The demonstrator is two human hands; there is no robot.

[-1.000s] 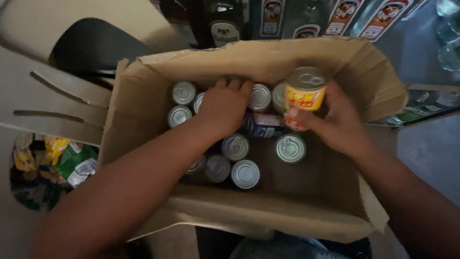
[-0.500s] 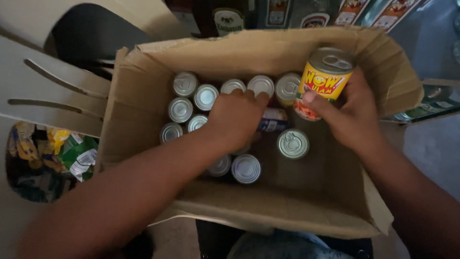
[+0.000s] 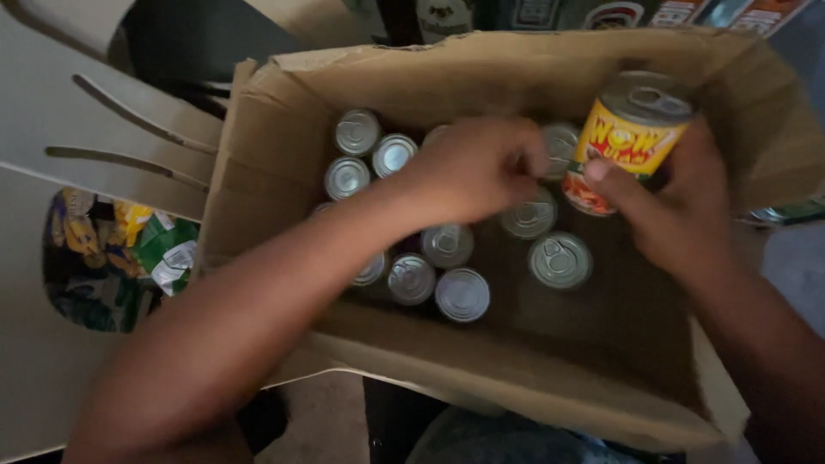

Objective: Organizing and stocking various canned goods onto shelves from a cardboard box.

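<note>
- Head view: the right hand [image 3: 679,215] holds a yellow-labelled cylindrical metal can with a ring-pull lid [image 3: 632,137] tilted above the far right corner of the open brown cardboard box [image 3: 258,172], fingers wrapped round the can's side and thumb on the label.
- The left hand [image 3: 473,167] is curled loosely inside the box, over the upright silver-topped tins [image 3: 412,279]; I cannot tell whether it grips one.
- The tins stand close together, lids up, mostly on the box's left and middle; one silver-lidded tin [image 3: 559,259] stands slightly apart on the right.
- Judgement: the can looks rigid, fairly heavy if full, with a smooth label that may slip; the firm hold is round its side wall, not the ring-pull.
- Beside the box lie crumpled colourful foil wrappers [image 3: 120,258].
</note>
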